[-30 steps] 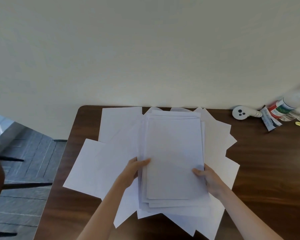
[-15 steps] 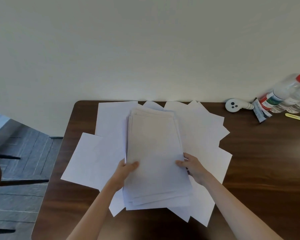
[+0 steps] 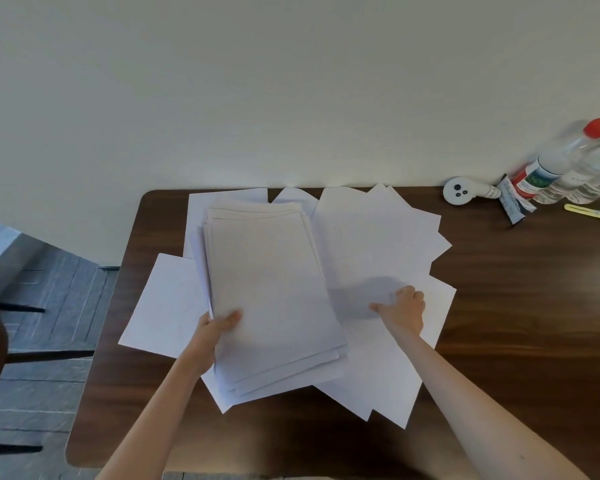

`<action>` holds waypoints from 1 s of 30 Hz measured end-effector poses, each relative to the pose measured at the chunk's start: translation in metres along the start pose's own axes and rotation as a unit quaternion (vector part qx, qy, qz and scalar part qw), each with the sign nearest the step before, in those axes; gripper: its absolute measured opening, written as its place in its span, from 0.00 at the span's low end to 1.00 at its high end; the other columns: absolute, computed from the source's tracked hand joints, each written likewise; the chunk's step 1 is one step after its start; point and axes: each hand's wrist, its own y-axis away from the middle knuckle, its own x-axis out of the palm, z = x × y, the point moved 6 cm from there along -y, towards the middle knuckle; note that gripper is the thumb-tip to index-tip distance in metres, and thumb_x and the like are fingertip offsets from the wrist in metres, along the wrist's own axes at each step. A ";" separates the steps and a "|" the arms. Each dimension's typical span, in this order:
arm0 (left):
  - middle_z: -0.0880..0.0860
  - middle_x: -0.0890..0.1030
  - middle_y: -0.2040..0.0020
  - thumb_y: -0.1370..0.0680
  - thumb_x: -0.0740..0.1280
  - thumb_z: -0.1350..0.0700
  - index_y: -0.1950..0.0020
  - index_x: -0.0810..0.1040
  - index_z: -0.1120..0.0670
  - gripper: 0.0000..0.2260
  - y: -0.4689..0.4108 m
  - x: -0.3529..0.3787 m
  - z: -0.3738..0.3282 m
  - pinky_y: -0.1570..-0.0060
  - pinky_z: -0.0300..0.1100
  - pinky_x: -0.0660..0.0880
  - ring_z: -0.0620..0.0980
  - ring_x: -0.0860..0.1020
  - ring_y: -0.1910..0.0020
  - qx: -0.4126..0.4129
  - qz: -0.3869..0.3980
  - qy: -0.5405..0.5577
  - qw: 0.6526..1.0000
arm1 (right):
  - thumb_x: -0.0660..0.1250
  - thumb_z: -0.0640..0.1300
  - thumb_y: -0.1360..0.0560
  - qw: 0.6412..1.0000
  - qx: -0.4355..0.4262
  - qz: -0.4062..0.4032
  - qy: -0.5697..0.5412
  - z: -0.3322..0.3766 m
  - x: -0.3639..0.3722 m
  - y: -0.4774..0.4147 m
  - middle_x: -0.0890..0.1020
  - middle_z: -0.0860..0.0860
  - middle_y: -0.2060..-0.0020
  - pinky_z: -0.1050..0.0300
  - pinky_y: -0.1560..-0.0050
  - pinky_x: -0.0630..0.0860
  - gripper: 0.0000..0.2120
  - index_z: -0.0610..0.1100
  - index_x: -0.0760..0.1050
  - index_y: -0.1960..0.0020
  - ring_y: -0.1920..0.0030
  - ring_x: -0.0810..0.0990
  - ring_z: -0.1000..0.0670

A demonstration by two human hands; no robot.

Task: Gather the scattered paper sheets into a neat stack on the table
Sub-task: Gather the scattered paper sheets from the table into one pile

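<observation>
1. Dark brown wood-grain table (image 3: 516, 306) with rounded corners stands against a plain cream wall (image 3: 291, 81); grey plank floor (image 3: 49, 299) shows at the left.
2. Bare tabletop lies open right of the papers; clear plastic bottles (image 3: 568, 168) crowd the far right edge.
3. White loose sheets (image 3: 371, 237) fan across the table's left half.
4. Left hand (image 3: 215, 330) pinches the uneven paper stack (image 3: 271, 289) at its left edge, thumb on top, over those sheets.
5. Right hand (image 3: 402, 308) rests on a loose sheet just beside the stack, fingers curled; whether it pinches the sheet I cannot tell.
</observation>
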 end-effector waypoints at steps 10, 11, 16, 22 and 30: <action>0.57 0.83 0.49 0.24 0.70 0.61 0.40 0.77 0.59 0.13 0.000 0.009 0.011 0.62 0.46 0.79 0.56 0.81 0.52 -0.012 -0.002 -0.017 1.000 | 0.80 0.47 0.35 0.996 0.029 0.040 0.072 0.002 0.012 0.007 0.69 0.41 0.41 0.49 0.53 0.74 0.40 0.39 0.60 0.34 0.45 0.77 0.38; 0.57 0.83 0.50 0.24 0.70 0.61 0.40 0.76 0.59 0.13 -0.001 0.008 0.011 0.62 0.46 0.79 0.56 0.81 0.53 -0.015 -0.008 -0.016 1.000 | 0.81 0.45 0.35 0.997 0.036 0.034 0.061 0.002 0.012 0.007 0.68 0.40 0.40 0.50 0.52 0.74 0.40 0.38 0.60 0.34 0.44 0.76 0.38; 0.59 0.81 0.43 0.25 0.72 0.59 0.36 0.74 0.59 0.18 -0.004 0.002 0.013 0.58 0.48 0.79 0.58 0.81 0.48 -0.017 -0.013 -0.016 1.000 | 0.76 0.34 0.33 0.997 0.071 0.008 0.000 -0.002 0.012 0.006 0.66 0.39 0.39 0.52 0.55 0.72 0.31 0.37 0.63 0.37 0.44 0.73 0.38; 0.58 0.81 0.43 0.25 0.72 0.59 0.34 0.73 0.59 0.20 -0.003 -0.004 0.011 0.47 0.55 0.77 0.59 0.80 0.46 -0.015 -0.027 -0.007 0.999 | 0.75 0.29 0.33 0.955 0.143 -0.050 -0.253 -0.023 -0.008 -0.003 0.78 0.40 0.44 0.55 0.56 0.73 0.21 0.37 0.75 0.42 0.56 0.76 0.46; 0.58 0.80 0.40 0.25 0.72 0.59 0.32 0.72 0.57 0.22 -0.006 0.001 0.001 0.52 0.51 0.77 0.57 0.79 0.45 -0.012 -0.025 0.017 0.999 | 0.73 0.28 0.33 0.873 0.206 -0.081 -0.435 -0.036 -0.035 -0.016 0.82 0.44 0.51 0.53 0.51 0.79 0.21 0.40 0.78 0.42 0.53 0.81 0.44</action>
